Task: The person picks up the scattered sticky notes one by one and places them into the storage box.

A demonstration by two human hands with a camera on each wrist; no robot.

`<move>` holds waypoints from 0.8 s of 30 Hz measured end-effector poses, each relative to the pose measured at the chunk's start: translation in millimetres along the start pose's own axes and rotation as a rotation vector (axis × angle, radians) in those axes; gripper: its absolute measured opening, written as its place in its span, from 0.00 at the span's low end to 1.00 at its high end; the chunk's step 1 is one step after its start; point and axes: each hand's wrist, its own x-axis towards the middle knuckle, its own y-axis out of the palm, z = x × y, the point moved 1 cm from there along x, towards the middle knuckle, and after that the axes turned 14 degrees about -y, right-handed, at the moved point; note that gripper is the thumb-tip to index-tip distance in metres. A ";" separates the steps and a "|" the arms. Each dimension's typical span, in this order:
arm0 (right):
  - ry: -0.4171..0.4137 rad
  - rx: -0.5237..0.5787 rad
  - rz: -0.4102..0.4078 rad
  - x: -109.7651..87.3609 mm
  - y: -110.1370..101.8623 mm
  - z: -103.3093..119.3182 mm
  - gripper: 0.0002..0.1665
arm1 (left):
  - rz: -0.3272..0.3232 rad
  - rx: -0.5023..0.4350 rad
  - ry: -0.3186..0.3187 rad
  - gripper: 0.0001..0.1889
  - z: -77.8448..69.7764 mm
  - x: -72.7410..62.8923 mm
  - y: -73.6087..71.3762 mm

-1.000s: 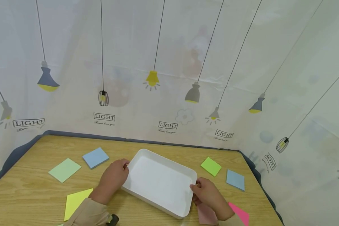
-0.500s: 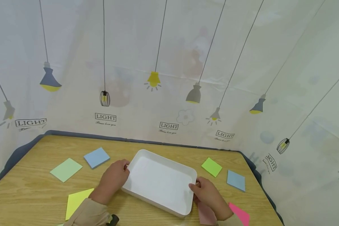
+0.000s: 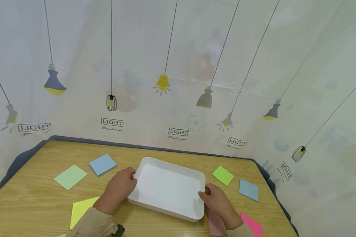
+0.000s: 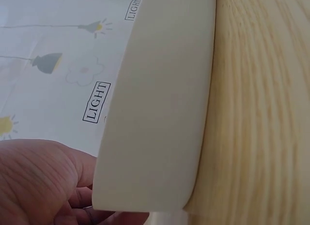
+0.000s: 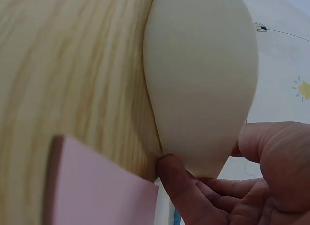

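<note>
A white rectangular tray [image 3: 169, 187] sits on the wooden table, slightly turned, with nothing in it. My left hand [image 3: 120, 186] grips its left end, thumb over the rim and fingers on the outside. On the opposite end, my right hand [image 3: 218, 200] pinches the rim between thumb and fingers. The left wrist view shows the tray's outer wall [image 4: 155, 109] low against the wood, with the left fingers partly hidden behind its end. In the right wrist view the right fingertips [image 5: 169, 164] touch the wall near its bottom edge, close to a pink sticky-note pad [image 5: 104, 191].
Left of the tray lie a blue pad [image 3: 103, 164], a pale green pad [image 3: 70, 177] and a yellow pad [image 3: 82, 210]. To its right are a lime green pad [image 3: 223, 175], another blue pad [image 3: 248, 190] and a hot pink pad [image 3: 252, 225]. A lamp-printed curtain [image 3: 145, 65] surrounds the table [image 3: 154, 227].
The tray has turned slightly counterclockwise, its near right corner moving up and away from me. Both hands keep their hold on it. The head view has shifted a little.
</note>
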 end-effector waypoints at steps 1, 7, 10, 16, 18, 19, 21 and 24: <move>-0.004 -0.012 -0.003 1.0 0.3 0.5 0.17 | 0.000 0.001 -0.002 0.19 0.3 0.1 -0.2; -0.005 -0.060 -0.020 6.9 2.1 2.4 0.21 | -0.006 0.002 -0.001 0.19 2.0 -0.1 -2.0; 0.004 -0.052 -0.027 9.4 3.6 2.5 0.21 | -0.008 -0.002 -0.001 0.18 2.0 -1.3 -3.7; 0.015 -0.012 -0.045 12.5 6.2 2.4 0.23 | -0.008 -0.021 -0.006 0.16 2.0 -4.3 -5.5; 0.010 -0.016 -0.051 13.4 6.6 2.3 0.23 | -0.012 -0.025 -0.003 0.15 2.4 -4.5 -5.4; 0.008 -0.019 -0.052 13.9 6.8 2.0 0.23 | -0.014 -0.026 -0.002 0.16 2.6 -4.4 -5.2; 0.006 -0.024 -0.057 14.8 7.2 1.3 0.23 | -0.018 -0.028 0.004 0.18 2.8 -3.9 -4.8; 0.010 -0.021 -0.061 16.3 8.4 0.0 0.24 | -0.020 -0.031 0.004 0.22 2.7 -3.3 -4.6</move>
